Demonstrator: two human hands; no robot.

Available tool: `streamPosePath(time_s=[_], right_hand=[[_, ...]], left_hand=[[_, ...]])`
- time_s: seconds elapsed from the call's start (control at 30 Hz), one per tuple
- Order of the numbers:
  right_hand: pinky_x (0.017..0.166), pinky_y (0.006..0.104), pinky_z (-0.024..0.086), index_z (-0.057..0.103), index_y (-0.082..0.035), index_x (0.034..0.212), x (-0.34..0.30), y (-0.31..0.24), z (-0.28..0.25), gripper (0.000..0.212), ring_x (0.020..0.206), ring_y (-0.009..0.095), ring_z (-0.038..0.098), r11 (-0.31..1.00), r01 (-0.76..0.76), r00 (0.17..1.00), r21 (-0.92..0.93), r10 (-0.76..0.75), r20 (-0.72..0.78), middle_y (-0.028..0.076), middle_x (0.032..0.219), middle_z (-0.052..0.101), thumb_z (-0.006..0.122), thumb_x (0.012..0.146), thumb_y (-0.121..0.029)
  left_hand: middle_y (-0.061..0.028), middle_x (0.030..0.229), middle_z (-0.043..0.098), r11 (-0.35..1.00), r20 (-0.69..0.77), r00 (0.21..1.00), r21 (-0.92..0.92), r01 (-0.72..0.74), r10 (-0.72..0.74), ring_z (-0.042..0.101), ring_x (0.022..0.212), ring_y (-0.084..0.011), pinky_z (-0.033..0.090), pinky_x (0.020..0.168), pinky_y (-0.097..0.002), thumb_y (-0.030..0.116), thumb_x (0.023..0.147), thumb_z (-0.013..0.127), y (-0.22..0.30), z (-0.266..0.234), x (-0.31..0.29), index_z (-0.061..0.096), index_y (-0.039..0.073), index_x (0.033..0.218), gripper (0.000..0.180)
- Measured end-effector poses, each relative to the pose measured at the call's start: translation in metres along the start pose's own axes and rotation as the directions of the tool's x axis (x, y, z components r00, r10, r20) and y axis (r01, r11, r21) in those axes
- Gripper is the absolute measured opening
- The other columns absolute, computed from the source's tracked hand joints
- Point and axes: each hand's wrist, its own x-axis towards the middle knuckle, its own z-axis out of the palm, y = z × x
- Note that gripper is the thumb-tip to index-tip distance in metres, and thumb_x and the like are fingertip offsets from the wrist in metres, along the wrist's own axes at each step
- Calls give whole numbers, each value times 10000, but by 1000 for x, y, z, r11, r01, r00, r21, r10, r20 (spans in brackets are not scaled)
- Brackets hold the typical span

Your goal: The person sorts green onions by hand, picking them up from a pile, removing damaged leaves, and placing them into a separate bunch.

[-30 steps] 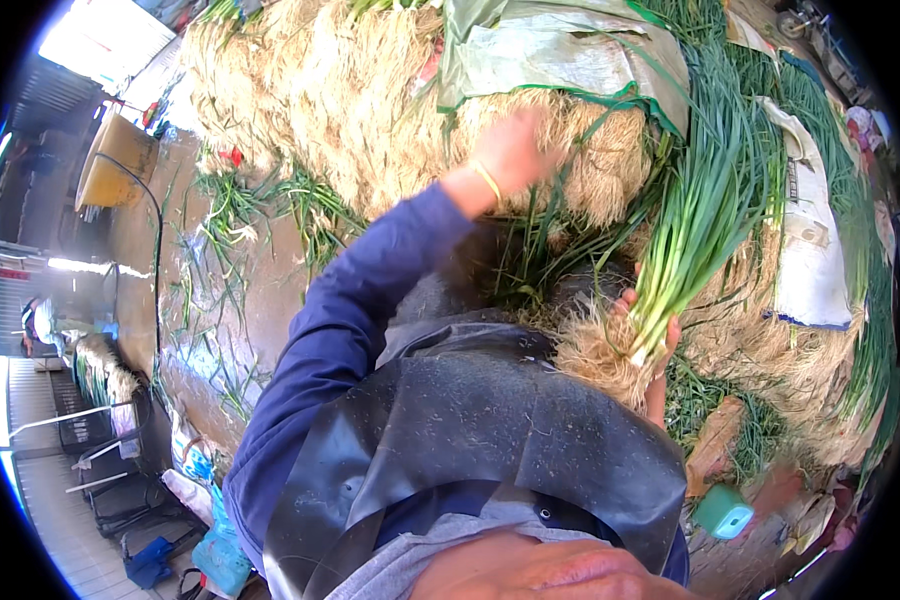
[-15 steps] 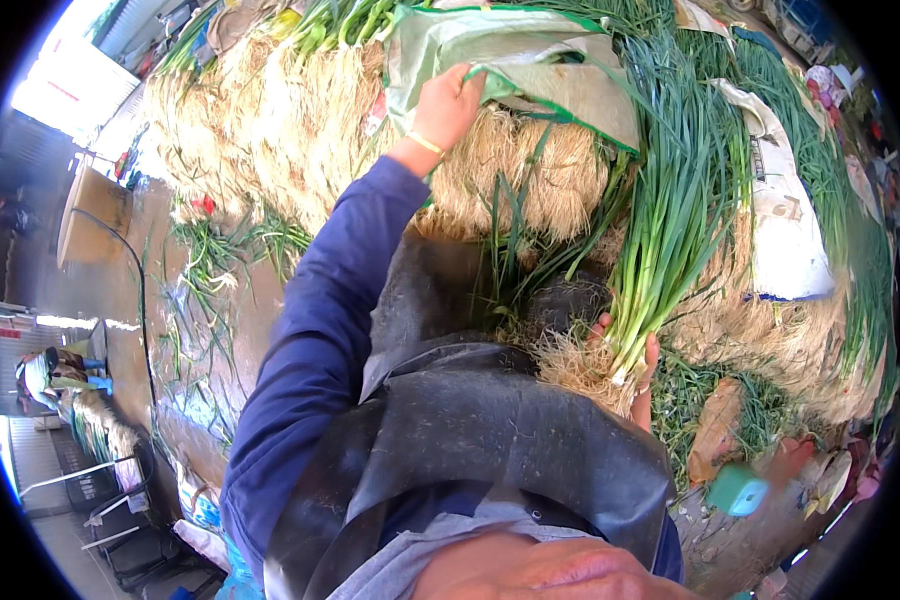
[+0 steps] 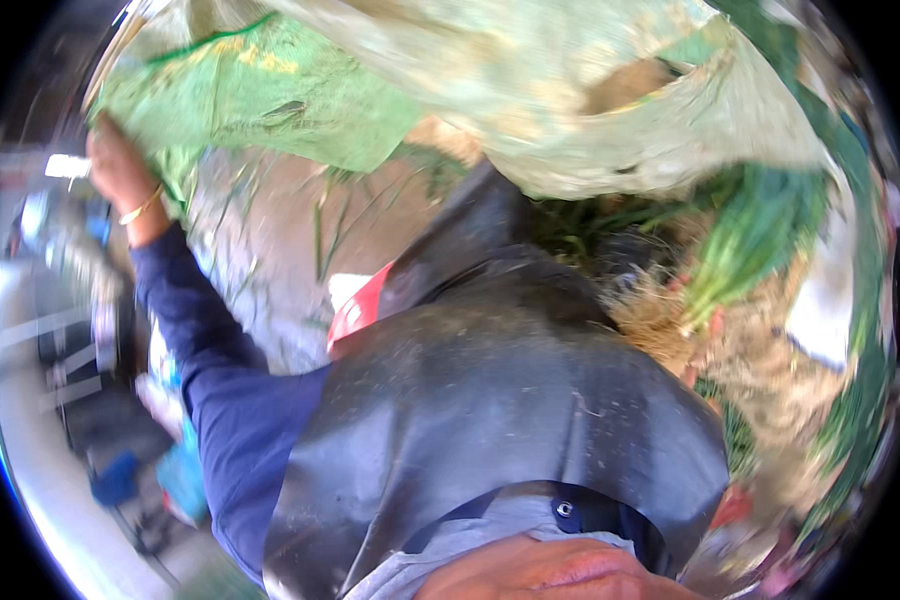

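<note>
Sack (image 3: pixel 300 90) draped loose — left hand (image 3: pixel 122 168) clenched on edge, right hand (image 3: pixel 715 322) closed round scallions (image 3: pixel 735 260)

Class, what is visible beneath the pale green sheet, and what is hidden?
Below the pale green sheet show brown floor, scattered green leaves and, at right, a leafy bunch. Anything directly behind the sheet is covered and cannot be told.

There are two hands (image 3: pixel 125 172), one apron (image 3: pixel 490 370), one green-leaved bunch (image 3: pixel 755 240) and, through blur, apparently one sheet (image 3: pixel 270 95).
</note>
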Motion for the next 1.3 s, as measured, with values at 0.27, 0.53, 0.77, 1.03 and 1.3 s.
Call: streamPosePath(time_s=[0.27,0.53,0.77,1.03,1.3], right_hand=[[902,409,483,432,20,1279,8,-1,5,636,1025,256,577,947,-28,973,-321,-48,-226,173,1131,567,542,848,-434],[893,403,482,436,16,1276,12,-9,4,631,1017,251,576,854,-76,934,-515,-120,-338,166,1128,567,545,847,-432],[884,397,481,439,13,1275,8,-11,6,626,1010,247,575,802,-91,897,-591,-191,-398,160,1125,567,548,847,-431],[875,390,480,443,9,1273,7,-9,8,621,1002,242,574,753,-112,875,-648,-235,-424,154,1122,567,551,846,-430],[865,383,480,446,5,1270,12,-10,15,616,993,238,573,697,-131,874,-705,-255,-414,147,1118,566,554,846,-428]], left_hand=[[-151,714,600,480,585,753,-590,650,-300,561,626,-307,454,589,-372,330,881,574,6,18,-176,637,71,932,271],[-164,767,639,670,667,741,-583,459,74,622,734,-355,488,651,-454,253,836,534,88,30,-127,647,97,806,194],[-135,833,643,719,119,975,-659,221,-190,621,755,-319,492,648,-388,173,808,580,41,-2,-58,641,82,856,119],[1,724,561,882,418,905,-451,135,75,563,673,-183,454,577,-327,395,730,717,-14,-2,-261,620,182,900,289],[-48,790,625,755,686,722,-429,496,-85,611,742,-246,483,649,-348,339,757,685,67,11,-315,639,157,821,198]])
